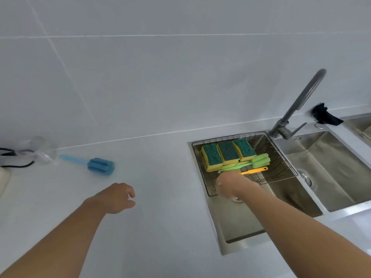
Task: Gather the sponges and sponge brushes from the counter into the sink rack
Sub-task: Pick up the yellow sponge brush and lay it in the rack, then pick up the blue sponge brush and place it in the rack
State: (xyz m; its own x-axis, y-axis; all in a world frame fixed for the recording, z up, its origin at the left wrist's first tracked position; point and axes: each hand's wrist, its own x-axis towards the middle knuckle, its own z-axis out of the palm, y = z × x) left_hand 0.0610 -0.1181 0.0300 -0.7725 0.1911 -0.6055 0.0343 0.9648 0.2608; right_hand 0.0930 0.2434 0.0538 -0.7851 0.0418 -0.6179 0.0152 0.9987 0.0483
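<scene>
While the left hand (pixel 117 197) hovers empty over the white surface (pixel 160 217) at lower centre-left of the frame, its fingers loosely curled and not closed on anything, the right hand (pixel 230 186) reaches into the near end of the sink rack (pixel 281 155) right of centre. Seen from the back, the right hand covers its own fingertips, so I cannot tell whether they pinch anything; it sits right at the near ends of two brush handles.

Inside the wire rack, three yellow sponges (pixel 227 153) with dark green scouring tops lie side by side toward the far end. Just in front of them, a green sponge brush (pixel 260 160) lies across the rack with its foam head to the right, and an orange brush handle (pixel 255 171) lies beside it, nearer the camera. The rack is set in the left basin of a steel sink (pixel 241 223).

One blue sponge brush (pixel 100 166) lies on the surface at middle left, well apart from the rack, handle pointing toward the left edge of the frame. Farther left stand clear glasses (pixel 43 150) and a black cable (pixel 18 165). A tall grey faucet (pixel 299 105) rises behind the sink, with a dark cloth (pixel 323 115) to its right.
</scene>
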